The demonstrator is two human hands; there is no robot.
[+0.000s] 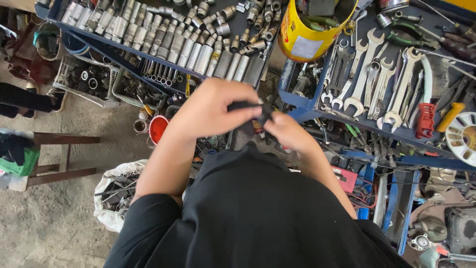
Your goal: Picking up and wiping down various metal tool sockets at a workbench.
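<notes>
HANDS: left hand [210, 111] and right hand [287, 133] are both closing around a small dark part [258, 110], gripping it between them | PLACE: part is hovering just below the yellow can [305, 34] | AROUND: socket rows [168, 42] are lying left of the can, wrenches [377, 79] right of it, on the blue desk [302, 101]

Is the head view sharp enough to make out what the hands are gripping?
Head view: even daylight, no strong glare; the sockets and wrenches look crisp, but the small dark part between left hand and right hand is slightly motion-blurred, mostly hidden.
</notes>
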